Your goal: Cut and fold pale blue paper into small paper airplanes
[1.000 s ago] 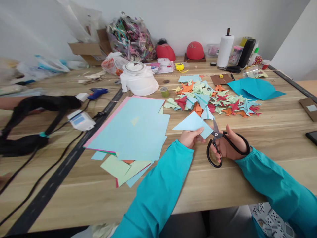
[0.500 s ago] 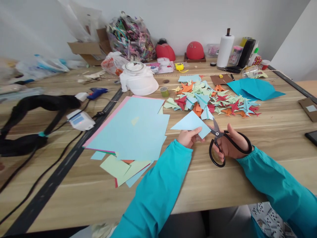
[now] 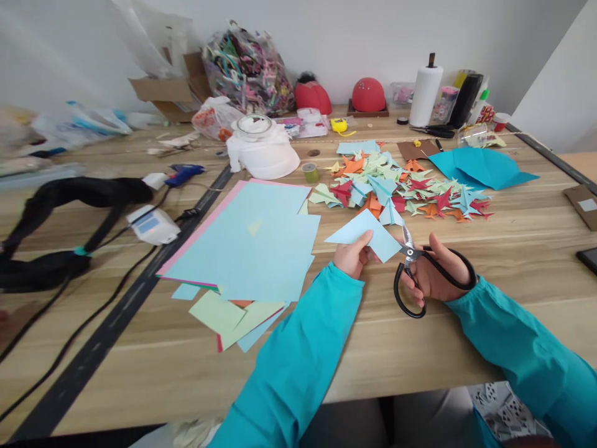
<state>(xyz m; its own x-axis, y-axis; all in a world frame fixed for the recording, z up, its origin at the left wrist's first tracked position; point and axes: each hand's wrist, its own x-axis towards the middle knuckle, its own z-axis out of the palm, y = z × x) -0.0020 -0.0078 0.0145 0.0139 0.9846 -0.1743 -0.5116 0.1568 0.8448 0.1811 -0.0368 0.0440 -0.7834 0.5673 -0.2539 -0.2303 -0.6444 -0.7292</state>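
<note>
Pinched between the thumb and fingers of my left hand [image 3: 353, 254] is a folded piece of light blue paper [image 3: 370, 231], roughly triangular. My right hand [image 3: 438, 269] holds black-handled scissors [image 3: 410, 252], with its fingers through the loops. The blades point away from me and stand somewhat apart, next to the paper's right corner; whether they touch it I cannot tell. Just beyond the paper lies a pile of small folded paper shapes [image 3: 377, 180] in green, orange, red and blue. Left of my left hand is a stack of large light blue sheets [image 3: 261, 249].
Green paper pieces [image 3: 217, 314] stick out below the stack. A white cloth bundle [image 3: 263, 152] stands behind it, beside a spool [image 3: 310, 172]. A blue glue gun [image 3: 184, 175] and cables lie left. Teal paper [image 3: 482, 167] rests at right, near a paper towel roll [image 3: 425, 96].
The folded blue paper has turned slightly and its right corner sits a little lower and further right. The scissor blades have tilted a little. Both hands keep their hold.
</note>
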